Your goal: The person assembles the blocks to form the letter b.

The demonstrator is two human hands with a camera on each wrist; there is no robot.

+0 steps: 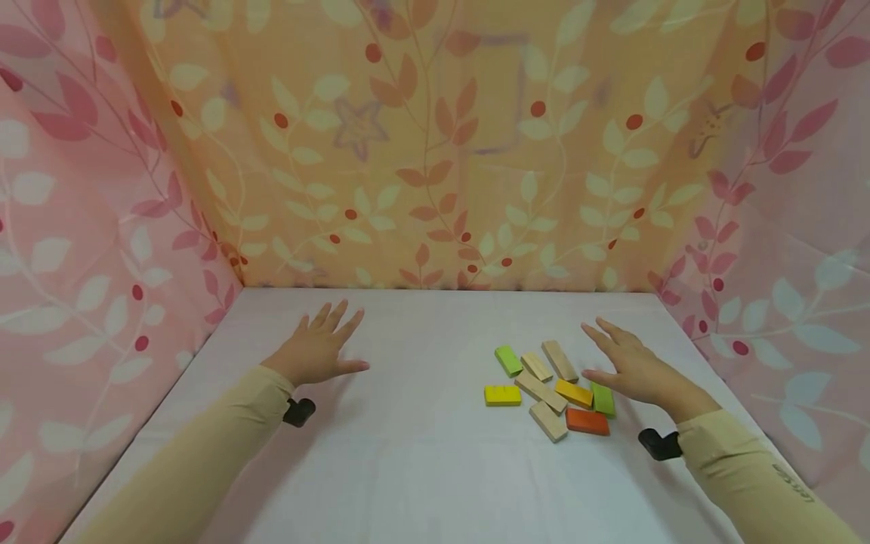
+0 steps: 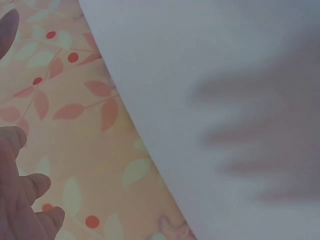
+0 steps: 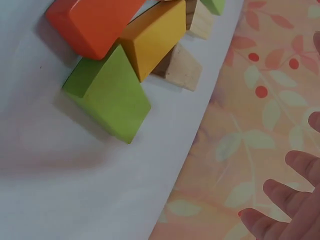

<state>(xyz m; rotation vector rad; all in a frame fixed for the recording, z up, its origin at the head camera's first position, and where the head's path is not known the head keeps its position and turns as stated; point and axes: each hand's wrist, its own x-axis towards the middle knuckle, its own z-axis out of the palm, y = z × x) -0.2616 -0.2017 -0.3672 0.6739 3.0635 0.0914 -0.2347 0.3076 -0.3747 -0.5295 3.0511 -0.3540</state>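
Observation:
My left hand (image 1: pixel 316 349) hovers over the left part of the white table, fingers spread, holding nothing; its shadow falls on the cloth in the left wrist view. On the other side, my right hand (image 1: pixel 635 369) is held with fingers extended just right of a loose group of small blocks, and it grips none of them. The group has a yellow block (image 1: pixel 502 396), a red-orange block (image 1: pixel 587 421), an amber block (image 1: pixel 574 393), two green blocks (image 1: pixel 507 361) and several plain wooden blocks (image 1: pixel 541 392). The right-hand green block (image 3: pixel 112 97) lies nearest to that hand.
The white tabletop (image 1: pixel 408 468) stretches between and in front of the hands. A leaf-patterned curtain (image 1: pixel 435 189) stands behind its far edge, with pink leaf-patterned cloth (image 1: pixel 88 249) along both sides. A dark strap piece (image 1: pixel 299 412) shows at each wrist.

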